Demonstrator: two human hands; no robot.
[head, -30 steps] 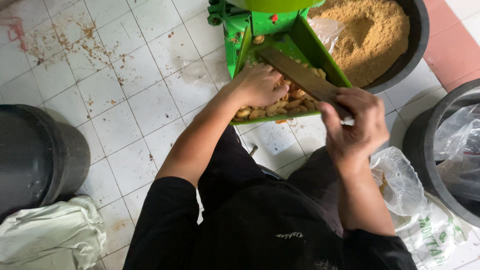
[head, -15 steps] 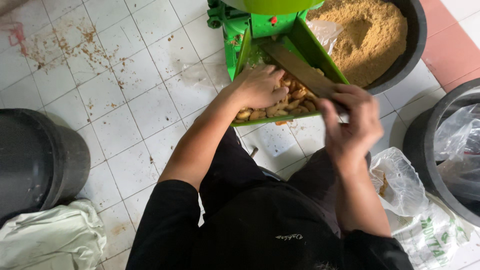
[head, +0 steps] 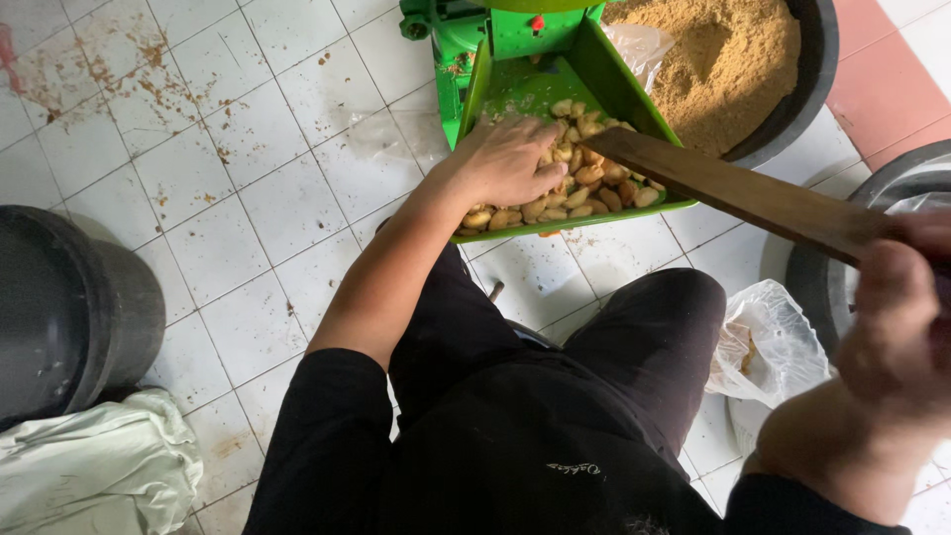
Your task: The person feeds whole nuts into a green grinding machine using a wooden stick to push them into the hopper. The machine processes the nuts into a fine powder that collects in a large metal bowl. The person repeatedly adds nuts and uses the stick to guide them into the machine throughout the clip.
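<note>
From the head camera, the left hand (head: 510, 159) lies flat, fingers spread, on the pale chunks (head: 575, 188) heaped in the green chute (head: 594, 59). The right hand (head: 897, 327) is closed round a wooden stick (head: 733, 193) angled over them. Pushing with the stick, fingers clear of the throat, looks safest.

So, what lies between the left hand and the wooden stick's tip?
In the head view, only pale nuts in the green tray lie between the left hand and the wooden stick.
</note>
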